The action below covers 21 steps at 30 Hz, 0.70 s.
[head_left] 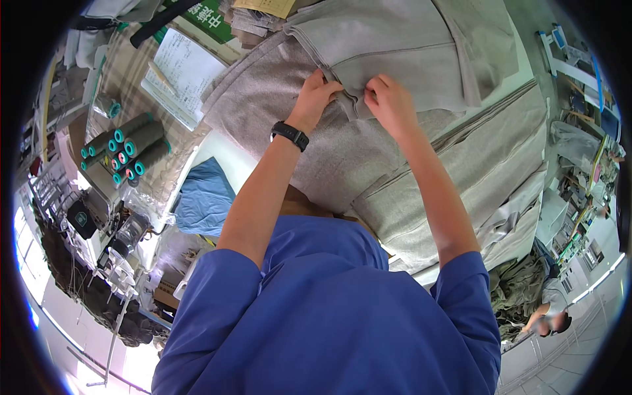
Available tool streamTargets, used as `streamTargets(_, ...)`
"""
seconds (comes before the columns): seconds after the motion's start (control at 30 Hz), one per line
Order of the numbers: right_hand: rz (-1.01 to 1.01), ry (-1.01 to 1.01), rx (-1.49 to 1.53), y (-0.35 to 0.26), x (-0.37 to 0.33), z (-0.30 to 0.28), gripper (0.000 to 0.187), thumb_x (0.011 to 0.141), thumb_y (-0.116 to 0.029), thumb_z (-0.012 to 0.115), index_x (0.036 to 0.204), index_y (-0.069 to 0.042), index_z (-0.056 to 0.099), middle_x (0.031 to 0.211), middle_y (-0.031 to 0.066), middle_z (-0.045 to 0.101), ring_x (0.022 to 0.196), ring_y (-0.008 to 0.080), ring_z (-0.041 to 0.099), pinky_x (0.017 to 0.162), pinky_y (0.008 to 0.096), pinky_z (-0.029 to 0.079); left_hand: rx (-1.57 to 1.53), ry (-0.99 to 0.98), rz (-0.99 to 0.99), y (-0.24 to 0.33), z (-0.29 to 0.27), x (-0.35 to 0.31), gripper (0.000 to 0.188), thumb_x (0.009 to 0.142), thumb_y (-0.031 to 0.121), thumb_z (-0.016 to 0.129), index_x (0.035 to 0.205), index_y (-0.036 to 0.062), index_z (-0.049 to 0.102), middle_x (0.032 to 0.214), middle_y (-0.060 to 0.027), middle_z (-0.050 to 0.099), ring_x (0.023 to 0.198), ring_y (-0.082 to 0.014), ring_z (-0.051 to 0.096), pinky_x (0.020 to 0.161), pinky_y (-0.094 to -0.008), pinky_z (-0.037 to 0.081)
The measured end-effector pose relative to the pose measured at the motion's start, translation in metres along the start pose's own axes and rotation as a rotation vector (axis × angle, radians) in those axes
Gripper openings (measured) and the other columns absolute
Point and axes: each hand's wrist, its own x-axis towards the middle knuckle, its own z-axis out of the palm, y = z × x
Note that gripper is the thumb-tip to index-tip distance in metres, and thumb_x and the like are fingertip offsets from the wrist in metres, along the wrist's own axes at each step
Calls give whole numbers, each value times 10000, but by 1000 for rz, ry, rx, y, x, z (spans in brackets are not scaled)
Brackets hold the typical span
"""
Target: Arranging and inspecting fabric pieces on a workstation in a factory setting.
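A grey-beige garment point(401, 72) with seams lies spread over a heap of similar cloth in front of me. My left hand point(317, 100), with a black watch point(290, 135) on its wrist, pinches a folded, seamed edge of this garment. Just right of it, my right hand point(390, 102) is closed, thumb and fingers brought together over the same garment. Whatever lies between those fingertips is too small to make out. Between the two hands the garment's edge curls up in a small wavy fold point(352, 104).
Stacked grey-beige cloth pieces point(454, 178) cover the table to the right. At left are an open notebook point(178, 79), several dark thread cones point(135, 141) and a blue cloth point(204, 197). Folded cloth bundles point(253, 26) lie at the far edge. Another person point(553, 306) is at the lower right.
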Motion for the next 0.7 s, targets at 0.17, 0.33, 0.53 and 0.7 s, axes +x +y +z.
streamTargets(0.17, 175, -101, 598, 23, 5, -26, 101, 757, -90, 620, 815, -22, 573, 744, 99, 606, 614, 203, 594, 572, 320, 468, -15, -17, 45, -1, 2, 2, 361, 812, -8, 534, 1160, 11, 438, 1112, -63, 561, 1012, -159, 548, 861, -283, 440)
streamTargets(0.33, 722, 762, 477, 31, 17, -110, 117, 773, -95, 630, 848, -21, 578, 754, 48, 600, 645, 126, 537, 602, 277, 454, 58, 8, 62, -5, 0, 1, 368, 813, -9, 535, 1165, 7, 430, 1121, -68, 556, 1014, -154, 545, 863, -278, 439)
streamTargets(0.53, -114, 71, -42, -14, 0, -30, 125, 776, -148, 642, 836, -55, 583, 827, 69, 597, 690, 187, 593, 621, 319, 472, -41, -23, 34, -2, -1, 1, 378, 803, -17, 529, 1166, 6, 427, 1120, -71, 548, 1018, -156, 538, 872, -277, 436)
streamTargets(0.7, 30, -106, 74, 11, -5, 1, 122, 771, -134, 639, 836, -44, 589, 805, 71, 610, 684, 177, 603, 622, 318, 479, 12, -9, 19, 2, 2, -1, 381, 797, -16, 521, 1166, 5, 426, 1114, -69, 546, 1025, -158, 531, 873, -272, 433)
